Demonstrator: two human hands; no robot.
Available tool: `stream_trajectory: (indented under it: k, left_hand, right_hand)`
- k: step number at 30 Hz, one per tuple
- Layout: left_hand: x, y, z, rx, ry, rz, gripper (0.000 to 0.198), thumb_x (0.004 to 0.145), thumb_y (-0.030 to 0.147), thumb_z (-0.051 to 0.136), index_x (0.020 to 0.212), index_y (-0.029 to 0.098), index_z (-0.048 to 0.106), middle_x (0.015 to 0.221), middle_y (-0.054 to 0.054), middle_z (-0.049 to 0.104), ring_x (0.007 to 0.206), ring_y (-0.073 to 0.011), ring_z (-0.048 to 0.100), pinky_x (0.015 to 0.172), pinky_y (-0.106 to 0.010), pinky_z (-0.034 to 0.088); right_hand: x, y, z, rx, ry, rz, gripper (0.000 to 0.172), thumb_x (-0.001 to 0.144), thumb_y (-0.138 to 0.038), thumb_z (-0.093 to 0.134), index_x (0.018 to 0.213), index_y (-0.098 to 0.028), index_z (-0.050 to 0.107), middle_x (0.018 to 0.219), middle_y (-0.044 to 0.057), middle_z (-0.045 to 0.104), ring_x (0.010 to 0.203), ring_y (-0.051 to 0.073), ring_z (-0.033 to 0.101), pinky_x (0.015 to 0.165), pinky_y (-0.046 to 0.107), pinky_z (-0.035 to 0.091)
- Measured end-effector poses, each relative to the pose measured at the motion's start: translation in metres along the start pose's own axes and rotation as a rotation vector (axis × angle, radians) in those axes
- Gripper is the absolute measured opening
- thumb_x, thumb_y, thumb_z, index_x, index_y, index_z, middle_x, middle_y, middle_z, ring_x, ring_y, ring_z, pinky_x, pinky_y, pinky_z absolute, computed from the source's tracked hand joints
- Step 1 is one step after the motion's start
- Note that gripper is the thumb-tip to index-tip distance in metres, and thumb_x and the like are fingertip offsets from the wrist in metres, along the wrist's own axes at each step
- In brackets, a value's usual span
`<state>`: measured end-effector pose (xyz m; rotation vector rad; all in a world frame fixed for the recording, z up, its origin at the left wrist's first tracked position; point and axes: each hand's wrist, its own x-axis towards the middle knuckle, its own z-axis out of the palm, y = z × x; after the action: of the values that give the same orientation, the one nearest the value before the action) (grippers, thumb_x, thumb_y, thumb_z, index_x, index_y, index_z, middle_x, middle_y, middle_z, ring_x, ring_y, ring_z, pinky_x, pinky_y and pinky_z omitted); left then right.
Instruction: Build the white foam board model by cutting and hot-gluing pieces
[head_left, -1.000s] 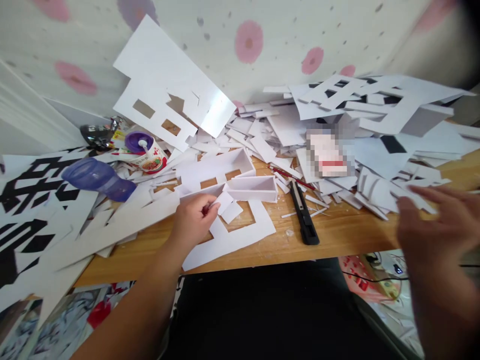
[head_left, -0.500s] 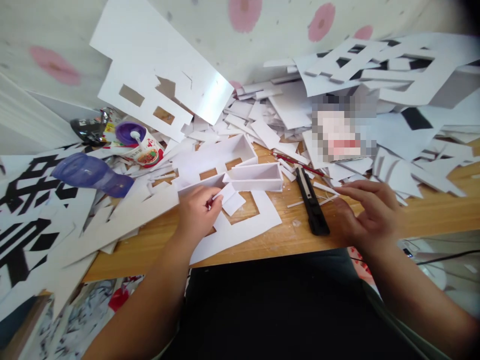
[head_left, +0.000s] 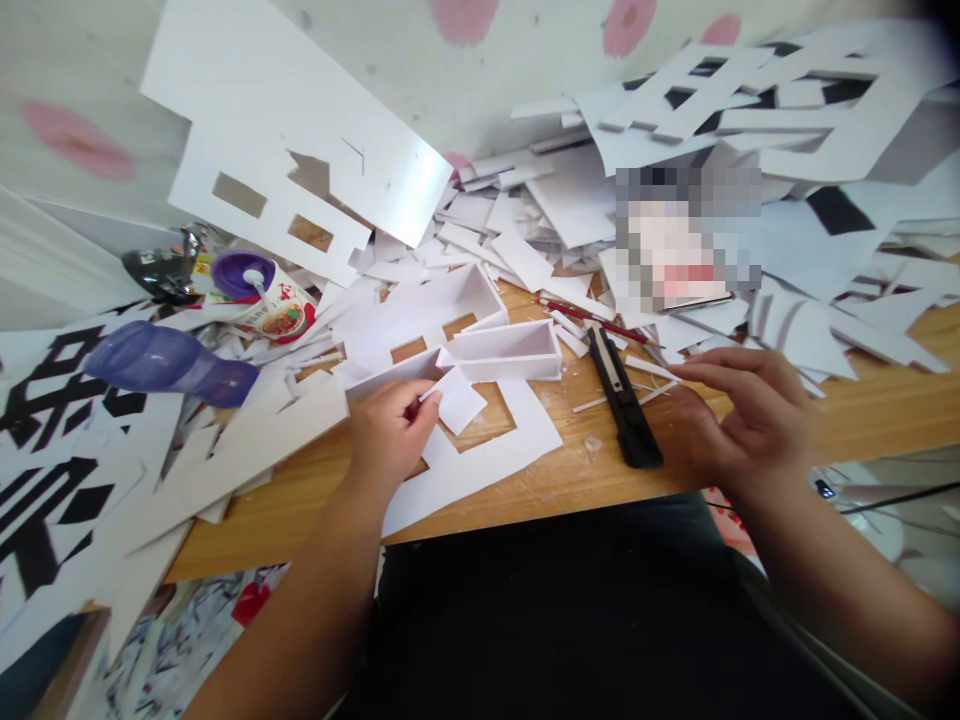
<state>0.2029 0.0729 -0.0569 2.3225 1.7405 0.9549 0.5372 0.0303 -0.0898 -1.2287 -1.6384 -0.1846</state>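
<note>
Centre frame, amid white offcuts [head_left: 525,262].
Our left hand [head_left: 390,440] pinches a small white square [head_left: 459,400]; our right hand [head_left: 742,420], fingers loosely spread, hovers beside the black utility knife [head_left: 624,410]. The purple-lidded cup [head_left: 281,305] has unreadable print.

**Left Hand Pinched, Right Hand Spread**

The left hand [head_left: 390,440] is held at 8 o'clock of centre, fingers curled and thumb pinched to forefinger, its bare forearm extended from 7 o'clock. The right hand [head_left: 739,420] is held at 3 o'clock, palm down, fingers loosely spread and pointed toward 10 o'clock, its forearm extended from 4 o'clock.
</note>
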Motion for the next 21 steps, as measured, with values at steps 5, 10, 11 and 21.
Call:
stream_trajectory:
  k: [5,10,11,21]
  left_hand:
    - [-0.0008,0.0039,-0.0003,-0.017,0.008,-0.022,0.014,0.082,0.025,0.059,0.082,0.023,0.073,0.066,0.003,0.069,0.057,-0.0128,0.059,0.056,-0.025,0.045]
    - [0.0002,0.0055,-0.0010,-0.056,-0.009,-0.062,0.015,0.081,0.025,0.059,0.077,0.021,0.073,0.064,0.003,0.069,0.055,-0.0125,0.059,0.054,-0.024,0.045]
    - [0.0003,0.0052,-0.0010,-0.064,-0.016,-0.067,0.015,0.082,0.025,0.059,0.077,0.021,0.073,0.064,0.003,0.069,0.054,-0.0125,0.059,0.054,-0.024,0.045]
    - [0.0026,0.0051,-0.0034,-0.032,-0.046,-0.041,0.016,0.083,0.023,0.057,0.074,0.021,0.069,0.063,0.003,0.067,0.056,-0.0124,0.058,0.053,-0.024,0.043]
  right_hand:
    - [-0.0010,-0.0006,-0.0006,-0.001,-0.008,0.010,0.021,0.079,-0.013,0.068,0.098,-0.022,0.069,0.093,0.007,0.062,0.085,0.021,0.061,0.074,0.038,0.052]
    - [-0.0005,0.0000,-0.0016,0.005,-0.025,0.007,0.023,0.079,-0.013,0.067,0.100,-0.024,0.069,0.094,0.006,0.062,0.084,0.021,0.061,0.073,0.038,0.052]
    - [-0.0005,0.0003,-0.0014,0.004,-0.031,0.001,0.024,0.079,-0.014,0.067,0.100,-0.025,0.069,0.093,0.006,0.062,0.084,0.021,0.061,0.073,0.038,0.052]
    - [-0.0002,0.0011,-0.0001,-0.010,-0.035,-0.010,0.022,0.078,-0.012,0.067,0.098,-0.023,0.068,0.093,0.007,0.064,0.082,0.022,0.062,0.072,0.038,0.052]
